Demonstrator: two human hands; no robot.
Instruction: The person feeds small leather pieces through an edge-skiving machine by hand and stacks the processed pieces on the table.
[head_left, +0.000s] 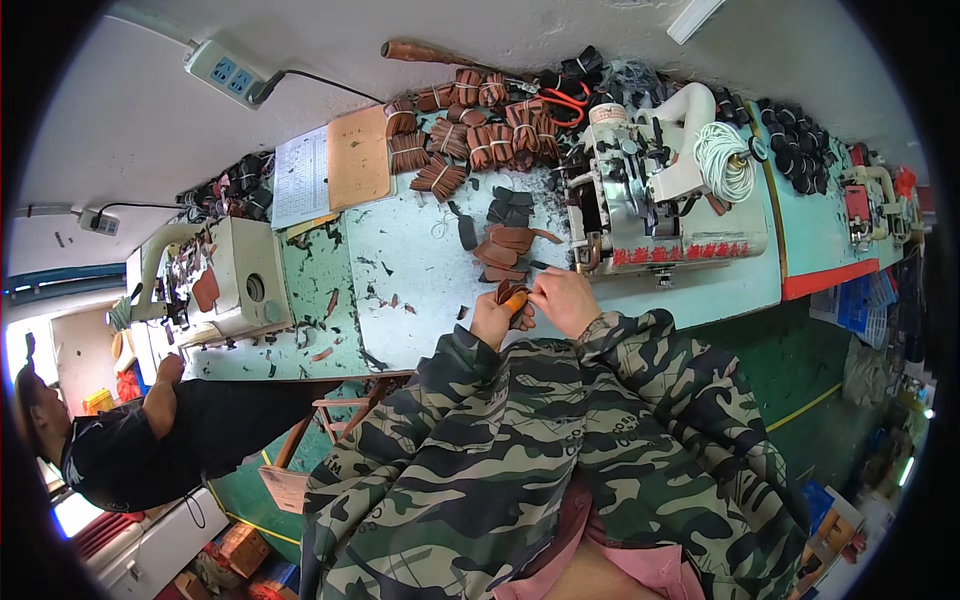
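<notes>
Close to the table's front edge, my left hand (487, 322) is closed around a small stack of brown leather pieces (503, 291). Something orange (516, 301) shows at its thumb, perhaps a finger cover. My right hand (567, 303) meets it from the right, fingers pinched together at the stack's side; what they grip is hidden. Just beyond my hands lie loose brown leather pieces (508, 243), with black pieces (511, 207) behind them.
A sewing-type machine (660, 190) with a coil of white cord (725, 165) stands right of my hands. Tied brown bundles (440, 178) and red-handled scissors (566, 103) lie at the back. A co-worker (130, 440) sits left by another machine (235, 275).
</notes>
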